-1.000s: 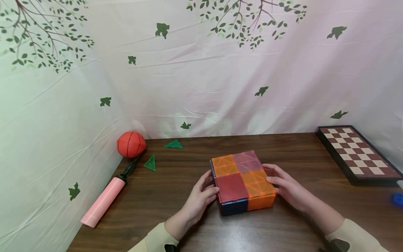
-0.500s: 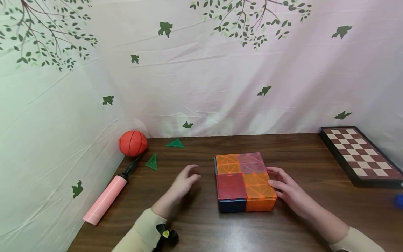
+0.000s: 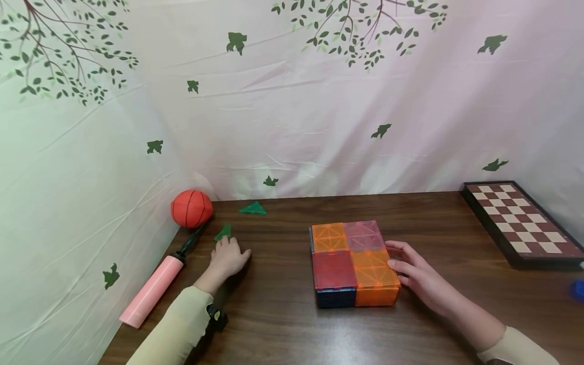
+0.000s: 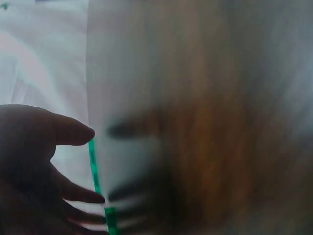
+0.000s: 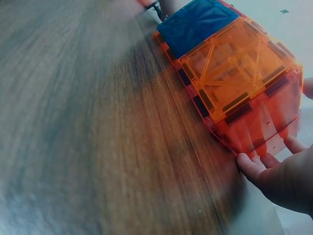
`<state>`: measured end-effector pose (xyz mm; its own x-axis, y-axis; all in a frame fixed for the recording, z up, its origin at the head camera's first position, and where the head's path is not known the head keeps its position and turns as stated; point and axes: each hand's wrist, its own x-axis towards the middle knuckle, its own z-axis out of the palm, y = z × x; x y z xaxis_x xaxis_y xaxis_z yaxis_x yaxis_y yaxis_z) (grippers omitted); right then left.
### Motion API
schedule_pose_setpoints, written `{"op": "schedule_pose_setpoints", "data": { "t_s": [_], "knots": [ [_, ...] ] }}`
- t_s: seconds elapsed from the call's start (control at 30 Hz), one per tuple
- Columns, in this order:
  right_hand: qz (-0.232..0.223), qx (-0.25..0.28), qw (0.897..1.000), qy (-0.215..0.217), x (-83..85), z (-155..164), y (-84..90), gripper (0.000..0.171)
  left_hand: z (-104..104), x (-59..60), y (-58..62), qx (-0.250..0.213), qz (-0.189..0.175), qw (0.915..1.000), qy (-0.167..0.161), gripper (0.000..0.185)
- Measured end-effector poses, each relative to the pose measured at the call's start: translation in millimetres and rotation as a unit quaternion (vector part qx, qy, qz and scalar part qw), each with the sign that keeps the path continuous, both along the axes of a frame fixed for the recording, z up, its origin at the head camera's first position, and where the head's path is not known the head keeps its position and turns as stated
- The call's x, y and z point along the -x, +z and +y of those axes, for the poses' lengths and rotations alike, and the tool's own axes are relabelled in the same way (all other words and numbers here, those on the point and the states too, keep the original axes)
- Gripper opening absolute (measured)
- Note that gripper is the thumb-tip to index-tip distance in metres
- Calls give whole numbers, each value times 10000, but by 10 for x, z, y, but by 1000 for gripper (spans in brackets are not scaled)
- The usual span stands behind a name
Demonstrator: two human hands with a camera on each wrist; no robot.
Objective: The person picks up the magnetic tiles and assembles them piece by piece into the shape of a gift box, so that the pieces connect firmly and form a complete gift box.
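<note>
A flat box of magnetic tiles [image 3: 351, 258], with orange, pink and red squares on top and blue and orange sides, sits mid-table. My right hand [image 3: 410, 271] lies against its right side, fingertips touching the orange wall [image 5: 254, 137] and thumb near the top edge. My left hand [image 3: 227, 257] is far to the left, fingers curled down over a green triangle tile [image 3: 224, 231]. In the blurred left wrist view the thumb and fingers [image 4: 73, 134] sit at either end of the tile's thin green edge [image 4: 93, 166].
A second green triangle [image 3: 253, 208] lies near the back curtain. An orange ball [image 3: 191, 208] and a pink pump [image 3: 152, 289] are at the table's left edge. A chessboard [image 3: 520, 223] and a small blue object [image 3: 578, 290] are at the right. The table [image 3: 283, 314] is dark wood.
My left hand left the box's left side and moved left across the table onto the green triangle tile. The right hand and the box stayed put.
</note>
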<state>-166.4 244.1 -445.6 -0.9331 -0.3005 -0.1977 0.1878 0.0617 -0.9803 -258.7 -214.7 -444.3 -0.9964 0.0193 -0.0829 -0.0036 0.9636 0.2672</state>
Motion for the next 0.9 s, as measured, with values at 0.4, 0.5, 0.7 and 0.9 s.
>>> {"op": "schedule_pose_setpoints", "data": {
  "t_s": [0.4, 0.5, 0.7, 0.9],
  "knots": [
    [64, 29, 10000, 19, -5, -5, -9, 65, -10, 55, -56, -114, 692, 9974, -180, 51],
    [54, 28, 10000, 17, -6, -9, -11, 66, -82, 156, -28, -87, 364, 9993, -69, 52],
    [35, 27, 10000, -11, 1, 0, -21, 66, -135, 264, -10, -136, 272, 9995, -109, 45],
    [57, 21, 10000, -19, 2, 8, -15, 66, -86, 246, -26, -685, 698, 9952, 20, 44]
  ]
}}
